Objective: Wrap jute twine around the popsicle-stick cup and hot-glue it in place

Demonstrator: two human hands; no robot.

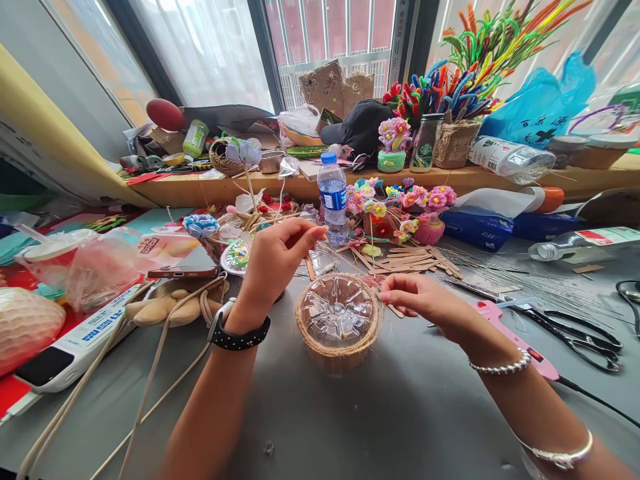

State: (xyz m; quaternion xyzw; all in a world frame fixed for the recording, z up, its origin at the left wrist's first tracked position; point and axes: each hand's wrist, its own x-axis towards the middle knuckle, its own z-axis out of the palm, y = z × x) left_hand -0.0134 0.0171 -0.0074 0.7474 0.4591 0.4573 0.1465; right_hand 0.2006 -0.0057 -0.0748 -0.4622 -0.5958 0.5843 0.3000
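Note:
A clear plastic bottle base [342, 310] wrapped in brown twine [345, 351] stands in the middle of the grey table. My left hand [286, 257] is raised behind and left of it, thumb and forefinger pinched together; a thin strand seems to run from the fingertips toward the right. Beside the right edge of the wrapped base is my right hand [413, 293], its fingers closed at the twine. What exactly the left fingertips hold is too small to make out.
Flat wooden sticks [417, 259] and a water bottle [333, 200] lie or stand behind. To the right are a pink glue gun [515, 340] and black scissors [575, 333]. At left are a white power strip [75, 343], loose cords [163, 340] and a phone [184, 273].

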